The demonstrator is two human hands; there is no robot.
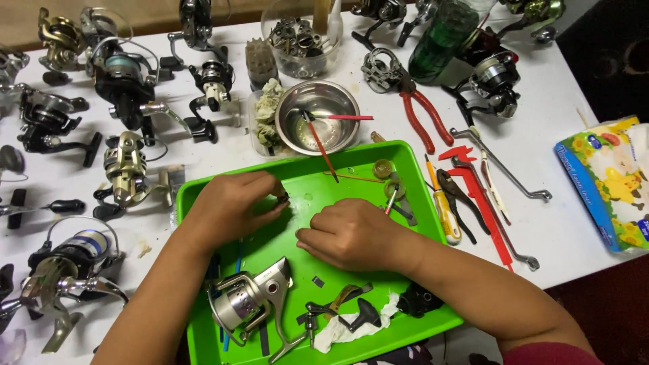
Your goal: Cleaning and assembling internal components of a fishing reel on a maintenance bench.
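Observation:
Over the bright green tray (351, 157), my left hand (230, 206) pinches a small dark metal part (282, 197) between thumb and fingertips. My right hand (351, 233) rests knuckles-up on the tray beside it, fingers curled under; what lies beneath them is hidden. A silver spinning reel body (245, 301) lies at the tray's front left. Near it sit a black handle knob (367, 312), a crumpled white tissue (338, 328) and small dark parts. Small round parts (385, 177) lie at the tray's back right.
A steel bowl (318, 118) with two red-handled brushes stands behind the tray. Red pliers (422, 115), a yellow screwdriver (445, 213), wrenches and a red tool lie to the right. Several fishing reels (125, 81) crowd the white table's left side. A tissue pack (608, 179) sits at the right edge.

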